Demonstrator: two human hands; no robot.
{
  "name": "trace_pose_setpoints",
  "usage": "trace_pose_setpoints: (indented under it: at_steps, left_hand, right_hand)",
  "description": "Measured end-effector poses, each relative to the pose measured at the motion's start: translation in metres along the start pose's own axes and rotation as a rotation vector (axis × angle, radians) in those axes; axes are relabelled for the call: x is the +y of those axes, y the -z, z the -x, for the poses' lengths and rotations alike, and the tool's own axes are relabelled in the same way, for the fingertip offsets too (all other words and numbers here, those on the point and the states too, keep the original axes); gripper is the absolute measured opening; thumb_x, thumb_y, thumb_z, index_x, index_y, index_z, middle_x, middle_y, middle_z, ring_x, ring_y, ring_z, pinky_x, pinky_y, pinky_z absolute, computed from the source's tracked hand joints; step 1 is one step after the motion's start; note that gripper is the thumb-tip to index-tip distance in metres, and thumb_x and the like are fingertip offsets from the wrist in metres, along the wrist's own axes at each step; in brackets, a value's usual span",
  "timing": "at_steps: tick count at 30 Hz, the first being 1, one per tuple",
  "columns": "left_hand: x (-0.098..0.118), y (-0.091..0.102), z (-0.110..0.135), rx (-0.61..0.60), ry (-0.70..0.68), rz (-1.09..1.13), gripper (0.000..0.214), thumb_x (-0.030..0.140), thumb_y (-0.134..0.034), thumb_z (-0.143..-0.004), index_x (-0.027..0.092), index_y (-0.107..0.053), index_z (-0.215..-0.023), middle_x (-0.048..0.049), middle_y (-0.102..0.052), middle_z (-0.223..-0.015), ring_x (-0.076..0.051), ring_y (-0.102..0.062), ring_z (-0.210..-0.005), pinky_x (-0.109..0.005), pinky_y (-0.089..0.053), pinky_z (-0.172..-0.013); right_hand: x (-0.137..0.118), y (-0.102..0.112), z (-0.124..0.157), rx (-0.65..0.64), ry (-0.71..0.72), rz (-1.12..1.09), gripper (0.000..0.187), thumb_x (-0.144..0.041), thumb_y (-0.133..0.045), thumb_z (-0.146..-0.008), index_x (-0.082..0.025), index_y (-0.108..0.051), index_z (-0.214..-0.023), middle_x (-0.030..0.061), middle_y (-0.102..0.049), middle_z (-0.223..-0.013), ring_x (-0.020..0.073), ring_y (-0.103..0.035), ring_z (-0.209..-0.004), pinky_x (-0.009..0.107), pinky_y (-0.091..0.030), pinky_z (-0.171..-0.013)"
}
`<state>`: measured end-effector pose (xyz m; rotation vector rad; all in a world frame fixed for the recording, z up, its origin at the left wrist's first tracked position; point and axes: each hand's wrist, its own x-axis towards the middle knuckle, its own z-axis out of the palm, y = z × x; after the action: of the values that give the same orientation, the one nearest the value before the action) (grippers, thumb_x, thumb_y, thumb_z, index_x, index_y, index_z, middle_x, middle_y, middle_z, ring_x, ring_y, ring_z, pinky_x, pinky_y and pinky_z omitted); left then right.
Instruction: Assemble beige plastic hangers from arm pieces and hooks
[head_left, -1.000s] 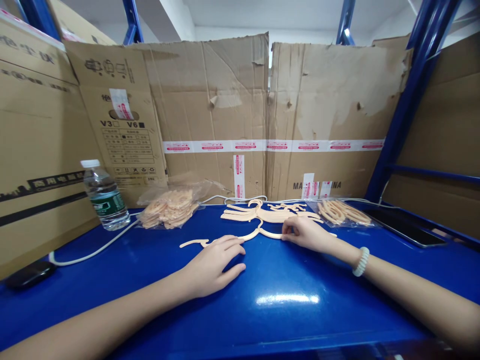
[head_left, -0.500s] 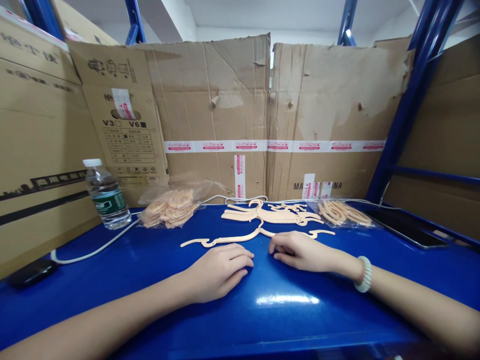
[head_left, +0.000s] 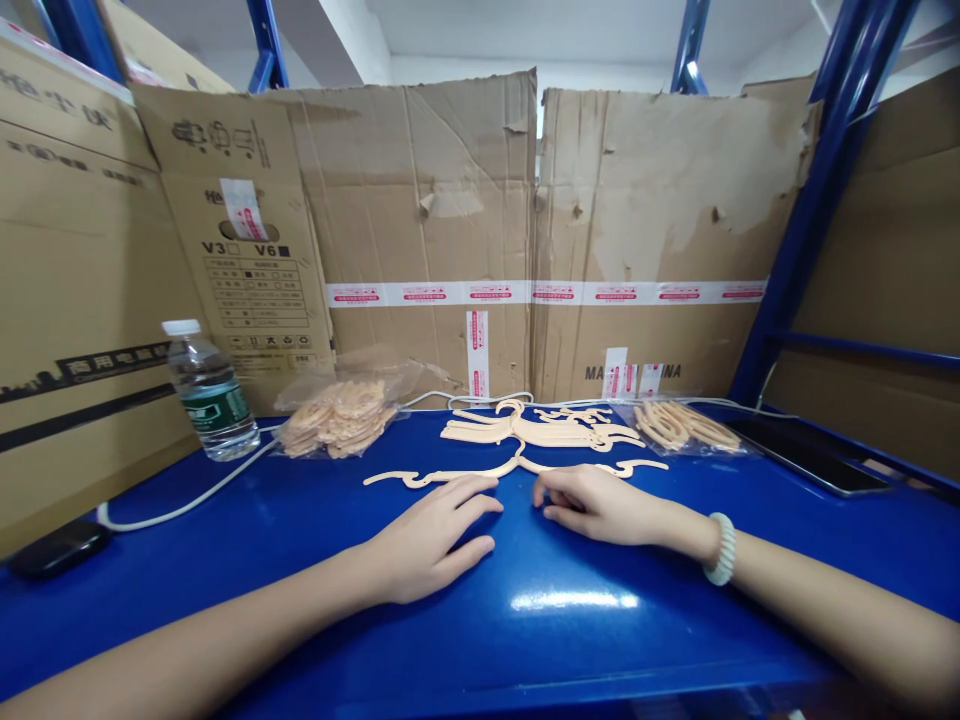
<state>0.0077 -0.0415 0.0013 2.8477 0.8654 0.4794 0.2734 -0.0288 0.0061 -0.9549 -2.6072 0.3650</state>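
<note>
My left hand (head_left: 431, 535) lies palm down on the blue table, its fingers and thumb spread with nothing in them. Just beyond its fingertips runs the left arm of a beige clothes hanger (head_left: 465, 474); I cannot tell whether they touch. My right hand (head_left: 592, 503) rests on its side by the hanger's right arm, fingers loosely curled, thumb apart, holding nothing visible. It hides part of that arm. Behind the hanger lies a row of similar beige hanger parts (head_left: 559, 432), with a curved hook-like piece (head_left: 511, 408) and smaller beige pieces (head_left: 574, 414) at the back.
A clear bag of beige pieces (head_left: 337, 418) and a water bottle (head_left: 210, 395) stand at left. To the right are another bag with looped pieces (head_left: 682, 425) and a dark phone-like slab (head_left: 814, 458). A white cable (head_left: 180, 510) meets a black device (head_left: 60, 548). Cardboard (head_left: 420, 230) walls the back.
The fingers of my left hand have spread, the thumb moving away from the others. My right hand is nearly where it was. The hanger pieces lie as before.
</note>
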Motion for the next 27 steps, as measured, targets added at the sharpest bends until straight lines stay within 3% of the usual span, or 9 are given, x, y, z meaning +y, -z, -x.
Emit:
trace_pose_setpoints:
  at_steps: [16,27]
  left_hand:
    - [0.0011,0.0042,-0.0002,-0.101,0.029,-0.036,0.043,0.040,-0.040,-0.094,0.021,-0.047,-0.132,-0.0118,-0.042,-0.144,-0.028,-0.038,-0.132,-0.046,-0.033,-0.107]
    - [-0.0006,0.0016,0.0000,-0.050,0.000,-0.042,0.039,0.036,-0.043,-0.093,0.022,-0.049,-0.129,-0.0117,-0.044,-0.142,-0.028,-0.041,-0.130,-0.046,-0.036,-0.105]
  right_hand:
    - [0.0005,-0.0018,-0.0008,0.005,-0.030,0.033,0.009,-0.019,-0.049,-0.088,-0.020,-0.054,-0.095,-0.0033,-0.050,-0.067,0.0103,-0.043,-0.058,0.021,-0.030,-0.056]
    - [0.0008,-0.0017,-0.0003,0.005,-0.020,0.039,0.009,-0.019,-0.048,-0.088,-0.020,-0.054,-0.095,-0.0034,-0.050,-0.067,0.0103,-0.043,-0.059,0.021,-0.031,-0.056]
